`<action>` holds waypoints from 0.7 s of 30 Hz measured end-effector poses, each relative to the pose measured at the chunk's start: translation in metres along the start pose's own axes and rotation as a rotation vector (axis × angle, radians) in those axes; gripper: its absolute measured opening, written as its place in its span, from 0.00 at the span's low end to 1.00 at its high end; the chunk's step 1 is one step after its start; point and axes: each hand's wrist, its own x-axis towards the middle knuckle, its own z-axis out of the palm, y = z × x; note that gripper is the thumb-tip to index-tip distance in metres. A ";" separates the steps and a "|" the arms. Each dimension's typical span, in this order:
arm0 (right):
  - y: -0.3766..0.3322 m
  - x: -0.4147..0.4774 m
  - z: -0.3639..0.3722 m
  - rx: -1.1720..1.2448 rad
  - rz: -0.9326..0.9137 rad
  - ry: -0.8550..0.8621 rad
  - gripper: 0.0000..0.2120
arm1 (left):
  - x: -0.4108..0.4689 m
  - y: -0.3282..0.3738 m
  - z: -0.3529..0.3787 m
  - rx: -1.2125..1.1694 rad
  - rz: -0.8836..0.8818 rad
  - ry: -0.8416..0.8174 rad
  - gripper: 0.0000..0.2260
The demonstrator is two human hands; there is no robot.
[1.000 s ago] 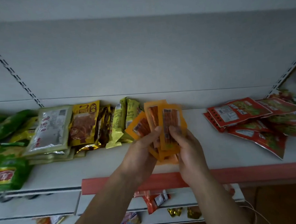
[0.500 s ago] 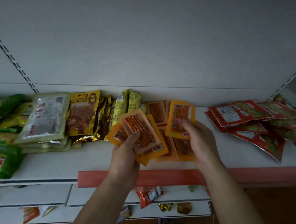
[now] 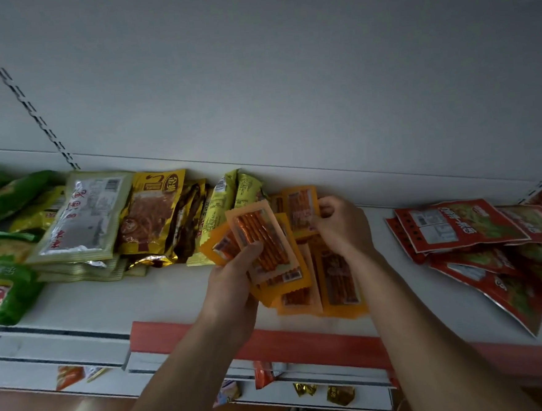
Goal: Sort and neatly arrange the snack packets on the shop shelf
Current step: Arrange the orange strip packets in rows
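— What is carried by the white shelf [image 3: 173, 295]?
— Green packets [image 3: 3, 288] are piled at the left, with silver packets [image 3: 81, 218] and yellow packets [image 3: 154, 213] beside them. Orange packets [image 3: 339, 280] are laid mid-shelf, and red packets [image 3: 457, 227] are spread at the right.

bare shelf [image 3: 376, 262] gap between orange packets [image 3: 335, 277] and red packets [image 3: 463, 227]

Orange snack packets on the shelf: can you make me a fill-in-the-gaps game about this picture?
The fanned packets in the left hand are ___. The right hand pinches a lone packet of the ___ colour. The red packets lie on the ___ side of the shelf. The big bag at the far left is ___.
Missing words: orange, same, right, green.
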 end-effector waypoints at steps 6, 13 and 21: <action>-0.007 0.006 0.008 -0.036 -0.016 -0.008 0.11 | 0.007 -0.001 0.012 0.025 -0.026 -0.037 0.11; -0.002 0.010 0.007 0.141 0.104 -0.060 0.18 | 0.014 -0.001 0.013 0.004 -0.057 -0.046 0.12; -0.007 -0.015 -0.027 0.174 -0.038 -0.029 0.16 | 0.024 0.000 0.024 0.085 -0.053 -0.057 0.09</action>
